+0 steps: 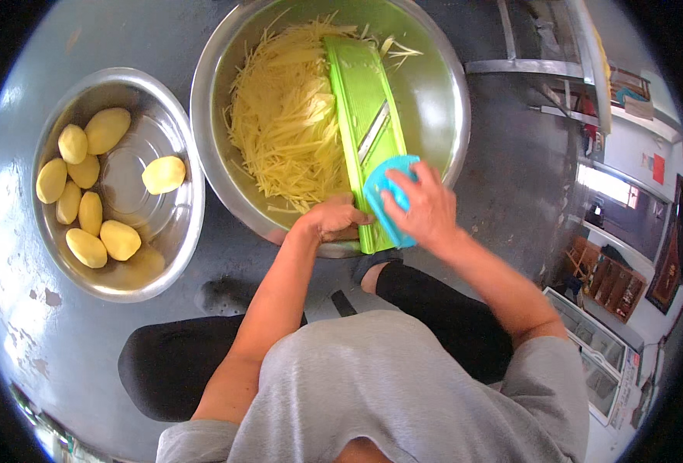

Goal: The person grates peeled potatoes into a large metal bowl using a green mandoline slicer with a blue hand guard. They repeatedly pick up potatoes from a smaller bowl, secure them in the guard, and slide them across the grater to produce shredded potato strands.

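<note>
A green plastic mandoline slicer (367, 116) with a slanted metal blade leans inside a large steel bowl (460, 110), its near end over the rim. My left hand (337, 220) grips the slicer's near end from the left side. In my right hand (425, 202) is a blue plastic food holder (390, 179), pressed on the lower part of the slicer; whatever lies beneath it is hidden. Thin pale yellow shreds (289, 121) are heaped in the bowl, left of the slicer. A few shreds (400, 52) lie beyond its upper right edge.
At the left, a smaller steel basin (194, 231) holds several peeled potatoes (165, 175) and stands close beside the large bowl. Both vessels are on a grey floor (214, 278). A metal-framed stand (527, 68) is at the upper right. A glass-topped chest freezer (599, 359) stands farther right.
</note>
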The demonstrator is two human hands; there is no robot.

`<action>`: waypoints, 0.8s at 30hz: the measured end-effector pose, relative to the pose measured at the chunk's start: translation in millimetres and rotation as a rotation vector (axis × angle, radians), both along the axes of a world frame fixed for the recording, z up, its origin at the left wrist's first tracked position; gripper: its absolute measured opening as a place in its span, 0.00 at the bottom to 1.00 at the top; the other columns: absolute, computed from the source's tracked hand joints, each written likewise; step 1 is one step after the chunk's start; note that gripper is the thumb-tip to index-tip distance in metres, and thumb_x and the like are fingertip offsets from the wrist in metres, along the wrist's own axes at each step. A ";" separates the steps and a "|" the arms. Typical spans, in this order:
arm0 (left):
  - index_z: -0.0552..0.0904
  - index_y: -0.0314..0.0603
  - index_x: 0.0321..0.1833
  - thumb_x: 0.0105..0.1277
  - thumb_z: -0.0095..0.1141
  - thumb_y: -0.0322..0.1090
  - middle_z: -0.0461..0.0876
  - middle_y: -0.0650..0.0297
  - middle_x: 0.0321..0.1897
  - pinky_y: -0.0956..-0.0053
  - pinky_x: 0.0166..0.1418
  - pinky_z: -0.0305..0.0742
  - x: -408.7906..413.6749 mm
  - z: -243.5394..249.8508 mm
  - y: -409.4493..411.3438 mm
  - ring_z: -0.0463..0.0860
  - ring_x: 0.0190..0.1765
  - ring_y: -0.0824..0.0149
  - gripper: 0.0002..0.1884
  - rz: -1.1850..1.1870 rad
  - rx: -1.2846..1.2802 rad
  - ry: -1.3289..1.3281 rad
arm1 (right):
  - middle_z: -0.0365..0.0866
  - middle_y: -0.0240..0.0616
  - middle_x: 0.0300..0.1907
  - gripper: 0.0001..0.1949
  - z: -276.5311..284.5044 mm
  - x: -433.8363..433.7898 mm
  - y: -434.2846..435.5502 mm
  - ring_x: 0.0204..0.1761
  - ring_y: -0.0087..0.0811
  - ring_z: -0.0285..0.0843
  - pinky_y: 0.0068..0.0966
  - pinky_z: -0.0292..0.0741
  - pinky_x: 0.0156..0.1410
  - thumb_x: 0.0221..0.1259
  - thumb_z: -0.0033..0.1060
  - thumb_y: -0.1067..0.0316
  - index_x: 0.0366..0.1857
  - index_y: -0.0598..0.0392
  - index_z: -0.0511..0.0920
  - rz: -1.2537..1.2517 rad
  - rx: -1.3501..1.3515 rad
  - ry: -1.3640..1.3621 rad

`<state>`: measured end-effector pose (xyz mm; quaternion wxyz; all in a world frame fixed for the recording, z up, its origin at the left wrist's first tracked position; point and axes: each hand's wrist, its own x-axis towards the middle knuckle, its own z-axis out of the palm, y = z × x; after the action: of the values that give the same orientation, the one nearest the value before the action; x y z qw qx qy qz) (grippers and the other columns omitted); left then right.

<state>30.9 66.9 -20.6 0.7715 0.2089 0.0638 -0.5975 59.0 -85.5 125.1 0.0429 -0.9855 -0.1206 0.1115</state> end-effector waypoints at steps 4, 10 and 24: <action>0.74 0.30 0.61 0.64 0.58 0.24 0.82 0.55 0.53 0.65 0.59 0.79 4.2 16.3 -7.7 0.83 0.53 0.61 0.21 -0.047 0.025 0.012 | 0.74 0.50 0.51 0.21 -59.1 117.9 -6.5 0.50 0.50 0.77 0.49 0.77 0.52 0.62 0.55 0.46 0.53 0.45 0.81 -0.156 -0.109 -0.082; 0.76 0.31 0.59 0.63 0.60 0.25 0.83 0.57 0.50 0.65 0.60 0.79 3.4 14.1 5.7 0.83 0.53 0.62 0.20 -0.044 0.090 0.001 | 0.72 0.50 0.49 0.22 -34.3 49.2 2.4 0.51 0.51 0.76 0.47 0.77 0.51 0.62 0.55 0.44 0.53 0.45 0.82 -0.094 -0.045 0.036; 0.72 0.29 0.63 0.65 0.58 0.23 0.80 0.54 0.57 0.62 0.65 0.76 10.3 31.8 10.4 0.82 0.57 0.59 0.22 -0.034 0.123 0.014 | 0.73 0.53 0.50 0.20 -16.2 11.7 9.0 0.52 0.52 0.75 0.48 0.76 0.53 0.62 0.58 0.47 0.51 0.48 0.82 -0.066 -0.024 0.070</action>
<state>41.2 77.3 11.2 0.7464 0.2527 0.1020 -0.6071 70.7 -76.5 108.8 0.0389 -0.9849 -0.0852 0.1458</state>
